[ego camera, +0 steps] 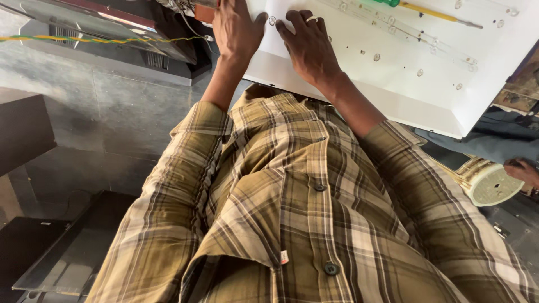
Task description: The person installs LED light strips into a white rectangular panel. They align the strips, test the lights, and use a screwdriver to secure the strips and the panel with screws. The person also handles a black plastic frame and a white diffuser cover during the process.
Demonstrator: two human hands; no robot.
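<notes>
My left hand (236,31) lies flat on the near corner of a large white backlight panel (393,95); its fingertips run out of the top of the view. Just to the right, my right hand (307,45), wearing a ring, rests palm down on the same panel with fingers spread. A small round lens (272,20) sits between the two hands. Neither hand holds anything. My plaid shirt (303,213) fills the lower middle of the view. Thin strips with more round lenses (418,35) cross the panel to the right.
A screwdriver (432,11) with a green handle and yellow shaft lies on the panel's far side. Another person's hand (522,170) touches a round white object (494,184) at the right edge. Dark flat screens (67,252) lie lower left. A yellow-green twisted cord (84,39) runs upper left.
</notes>
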